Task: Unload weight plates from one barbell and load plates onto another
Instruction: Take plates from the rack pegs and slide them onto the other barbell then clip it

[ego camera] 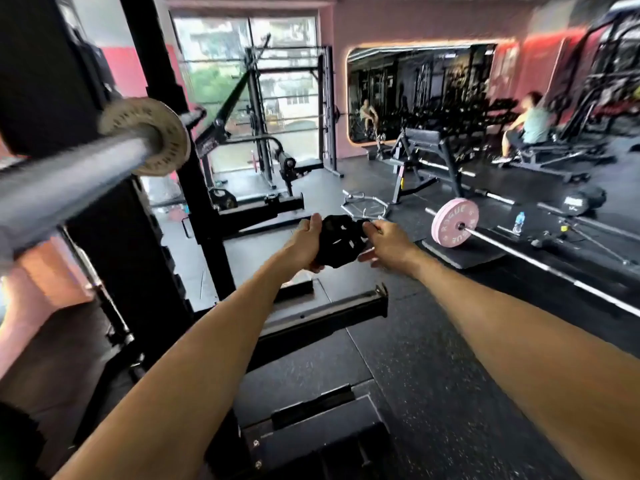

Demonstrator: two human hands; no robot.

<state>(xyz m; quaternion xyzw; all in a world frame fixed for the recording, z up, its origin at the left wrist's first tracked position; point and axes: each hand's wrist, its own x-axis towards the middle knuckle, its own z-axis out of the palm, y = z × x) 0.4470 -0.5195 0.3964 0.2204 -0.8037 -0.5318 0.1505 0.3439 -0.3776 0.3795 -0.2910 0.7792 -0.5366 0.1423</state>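
Observation:
A small black weight plate [341, 241] with cut-out grips hangs in the air at arm's length, held between both hands. My left hand [306, 242] grips its left edge, thumb up. My right hand [384, 240] holds its right edge, fingers curled at the rim. At the upper left, a steel barbell sleeve [69, 178] rests in the black rack [204, 216], ending at a pale collar [152, 136]. On the floor to the right lies a second barbell [540, 261] with a pink plate [454, 222] on its near end.
The rack's black base beams [325, 317] cross the rubber floor below my arms. A bench [429, 157], a hex bar [363, 209], a water bottle [518, 222] and a black ball [585, 201] lie beyond. A person [530, 126] sits at the far right by the mirror.

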